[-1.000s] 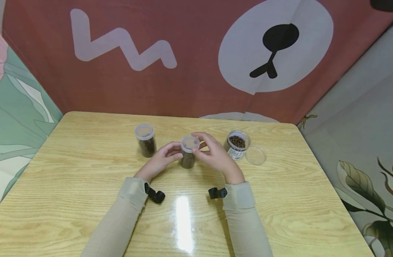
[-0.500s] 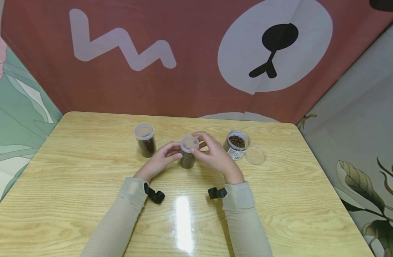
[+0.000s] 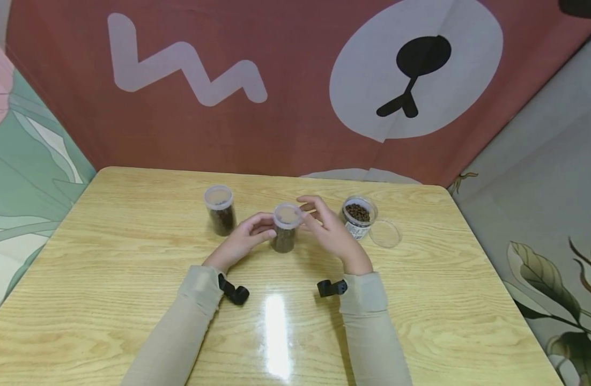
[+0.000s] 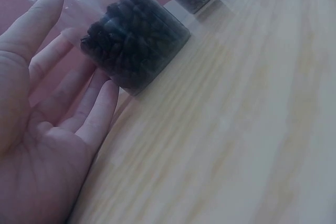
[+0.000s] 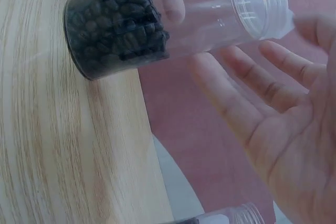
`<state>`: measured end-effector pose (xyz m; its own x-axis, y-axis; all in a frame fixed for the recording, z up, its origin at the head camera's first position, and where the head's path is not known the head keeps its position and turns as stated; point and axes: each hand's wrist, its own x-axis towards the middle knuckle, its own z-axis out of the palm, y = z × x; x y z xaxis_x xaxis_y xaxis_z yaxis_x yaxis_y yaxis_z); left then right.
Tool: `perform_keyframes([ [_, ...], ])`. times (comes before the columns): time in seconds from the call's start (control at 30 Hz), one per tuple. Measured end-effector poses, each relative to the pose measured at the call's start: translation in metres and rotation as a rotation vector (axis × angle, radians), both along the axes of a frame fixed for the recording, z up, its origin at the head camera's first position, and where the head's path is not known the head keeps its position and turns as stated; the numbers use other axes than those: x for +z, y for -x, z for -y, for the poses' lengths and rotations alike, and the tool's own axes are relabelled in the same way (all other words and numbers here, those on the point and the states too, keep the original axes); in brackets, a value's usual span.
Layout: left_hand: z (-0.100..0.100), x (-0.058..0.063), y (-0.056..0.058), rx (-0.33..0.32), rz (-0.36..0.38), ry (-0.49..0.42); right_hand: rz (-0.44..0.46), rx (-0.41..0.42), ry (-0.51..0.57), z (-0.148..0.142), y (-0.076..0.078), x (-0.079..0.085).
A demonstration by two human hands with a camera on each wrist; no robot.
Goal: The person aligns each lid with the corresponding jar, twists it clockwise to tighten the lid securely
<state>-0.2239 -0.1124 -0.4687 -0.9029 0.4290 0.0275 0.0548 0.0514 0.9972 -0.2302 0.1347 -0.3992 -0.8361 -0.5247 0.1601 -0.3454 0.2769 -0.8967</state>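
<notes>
A clear plastic jar [image 3: 284, 236], partly filled with dark brown beans, stands upright on the table between both hands. A translucent screw lid [image 3: 288, 214] sits on top of it. My left hand [image 3: 244, 238] holds the jar from its left side; the left wrist view shows the thumb up near the lid and the fingers behind the wall. On the other side is my right hand [image 3: 326, 230], its fingers extended and loose. Its thumb [image 5: 315, 30] lies at the lid's edge, and whether it touches is hard to tell.
Another lidded jar of dark beans [image 3: 221, 214] stands at the back left. At the right, an uncovered jar [image 3: 357, 229] with a white label holds brown beans. A clear round lid [image 3: 385, 234] lies beside it on the wooden table [image 3: 445, 300]. A red printed cloth [image 3: 295, 139] hangs behind.
My right hand has loosened its fingers from the lid and shifted slightly right. The left hand stays at the jar, which has barely moved.
</notes>
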Motion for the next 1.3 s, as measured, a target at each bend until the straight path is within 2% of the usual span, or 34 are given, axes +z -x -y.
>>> perform_keyframes([
  [0.1, 0.0, -0.001, 0.001, 0.007, -0.004, -0.007, 0.026, 0.0, 0.004, -0.002, 0.001, -0.001],
  [0.3, -0.001, -0.002, 0.001, 0.032, -0.001, -0.019, 0.081, 0.024, -0.092, -0.001, 0.0, -0.003],
  [0.5, -0.001, -0.002, 0.0, 0.037, 0.006, -0.042, 0.132, 0.034, -0.107, 0.001, 0.002, -0.007],
  [0.8, -0.002, 0.0, -0.001, 0.053, -0.02, -0.059, 0.122, 0.041, -0.088, 0.003, 0.003, -0.012],
  [1.3, -0.003, -0.002, 0.002, 0.145, -0.058, -0.034, 0.042, -0.004, -0.069, 0.014, 0.003, -0.017],
])
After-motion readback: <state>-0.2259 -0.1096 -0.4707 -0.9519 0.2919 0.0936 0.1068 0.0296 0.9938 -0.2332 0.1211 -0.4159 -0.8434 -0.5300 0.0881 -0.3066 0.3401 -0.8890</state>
